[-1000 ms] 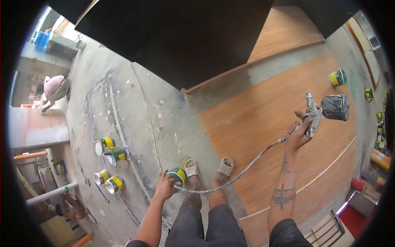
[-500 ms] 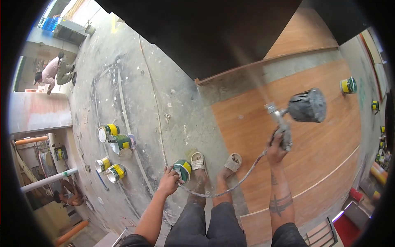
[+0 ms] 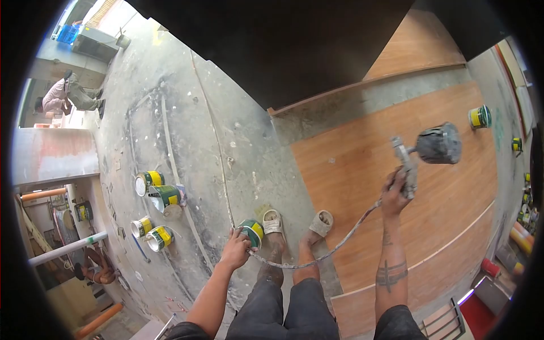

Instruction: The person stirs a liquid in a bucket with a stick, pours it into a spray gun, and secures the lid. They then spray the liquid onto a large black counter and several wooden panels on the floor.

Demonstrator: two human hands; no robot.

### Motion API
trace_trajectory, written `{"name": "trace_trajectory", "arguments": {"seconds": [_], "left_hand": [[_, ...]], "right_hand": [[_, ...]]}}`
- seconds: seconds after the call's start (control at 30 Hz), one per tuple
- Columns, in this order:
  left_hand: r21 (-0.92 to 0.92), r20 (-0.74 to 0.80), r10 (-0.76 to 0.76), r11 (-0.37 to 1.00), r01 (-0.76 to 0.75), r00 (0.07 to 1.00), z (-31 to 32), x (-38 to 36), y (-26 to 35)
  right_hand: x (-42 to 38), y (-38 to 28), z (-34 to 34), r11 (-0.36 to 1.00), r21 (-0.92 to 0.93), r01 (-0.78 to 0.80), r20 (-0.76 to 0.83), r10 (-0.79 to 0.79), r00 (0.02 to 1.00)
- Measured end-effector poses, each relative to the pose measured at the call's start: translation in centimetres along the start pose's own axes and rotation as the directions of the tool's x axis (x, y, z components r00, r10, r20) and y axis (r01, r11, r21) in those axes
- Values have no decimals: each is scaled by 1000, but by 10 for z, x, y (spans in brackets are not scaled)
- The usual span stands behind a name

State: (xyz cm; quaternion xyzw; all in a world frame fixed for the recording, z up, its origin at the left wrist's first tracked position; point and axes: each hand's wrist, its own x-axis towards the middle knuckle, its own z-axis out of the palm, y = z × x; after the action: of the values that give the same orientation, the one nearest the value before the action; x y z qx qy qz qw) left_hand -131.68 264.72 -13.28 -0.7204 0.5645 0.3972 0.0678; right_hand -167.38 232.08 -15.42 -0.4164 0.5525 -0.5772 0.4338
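A paint spray gun is gripped in my right hand, out over the wooden sheet. Its dark, paint-caked cup sticks out to the right of the nozzle. From the gun's handle a spattered hose sags in a curve to my left hand, whose fingers are wrapped around it. Beyond that hand the hose runs up across the floor. A green and yellow paint can stands just beside my left hand, partly covered by it. Ahead is a large black panel; no spray shows at the nozzle.
Several paint cans stand on the stained concrete floor at left, and another can at far right. Wooden sheets lie below the black panel. One person bends over at upper left; another person is at lower left.
My right hand has moved right with the spray gun. The mist from its nozzle has stopped showing. My left hand stays nearly in place on the hose.
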Motion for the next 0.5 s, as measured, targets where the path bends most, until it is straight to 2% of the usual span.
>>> {"name": "trace_trajectory", "arguments": {"seconds": [0.07,0.13,0.27,0.33,0.37,0.43,0.47,0.5], "left_hand": [[-9,-15,-7,1000,7,1000,3,2,1],[-18,-27,-15,1000,15,1000,6,3,-1],[-38,-39,-32,999,30,999,10,1,-1],[-40,-34,-37,999,36,999,11,2,-4],[-28,-31,-30,999,29,999,13,2,-5],[-16,-26,-24,1000,24,999,13,1,-6],[2,-17,-17,1000,17,1000,12,1,-4],[21,-7,-9,1000,9,1000,12,1,-3]], "right_hand": [[25,-4,0,995,87,-42,-97,51,994],[42,-31,7,999,-53,7,-233,-20,972],[53,-16,6,998,-65,13,-312,-33,949],[39,-7,12,998,21,-65,-199,68,978],[29,10,11,998,22,-66,-199,69,978],[2,47,6,999,39,-23,-7,23,1000],[-16,51,8,988,138,-67,85,56,995],[-31,49,11,994,108,0,194,-21,981]]}}
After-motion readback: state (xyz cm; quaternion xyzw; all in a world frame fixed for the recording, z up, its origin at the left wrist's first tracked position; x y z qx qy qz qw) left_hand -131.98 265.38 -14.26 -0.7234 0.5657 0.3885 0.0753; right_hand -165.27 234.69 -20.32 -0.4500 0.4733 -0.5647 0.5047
